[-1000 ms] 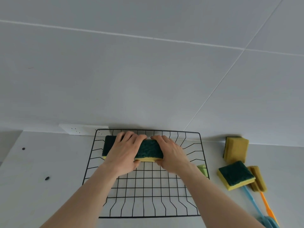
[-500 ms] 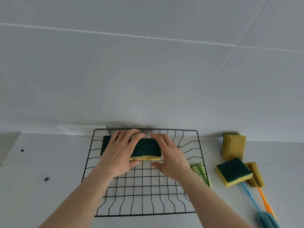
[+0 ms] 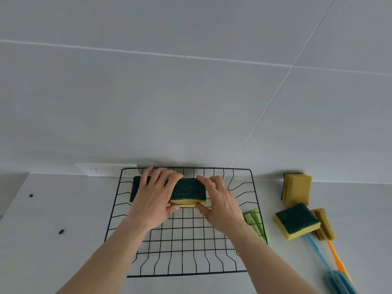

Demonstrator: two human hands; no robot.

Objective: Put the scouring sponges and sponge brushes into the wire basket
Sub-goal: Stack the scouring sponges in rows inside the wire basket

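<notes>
Basket [image 3: 118, 213] holding two scouring sponges [image 3: 188, 190], both hands [image 3: 151, 198] resting on them

Wire basket [image 3: 257, 211]: black, shallow, lower centre of frame.
Sponges in basket [image 3: 188, 190]: green-topped yellow, far end; a dark one [image 3: 134, 188] to its left.
Green sponge [image 3: 253, 219]: at basket's right rim.
Loose sponges, lower right: yellow one [image 3: 297, 188] on edge, another [image 3: 297, 219] flat.
Sponge brushes: blue handle [image 3: 318, 252], orange handle [image 3: 336, 256], far right.

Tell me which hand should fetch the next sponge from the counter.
The right hand, probably. The remaining sponges, one flat with its green side up and one standing by the wall, lie right of the wire basket. The left hand would have to cross over the basket.
</notes>
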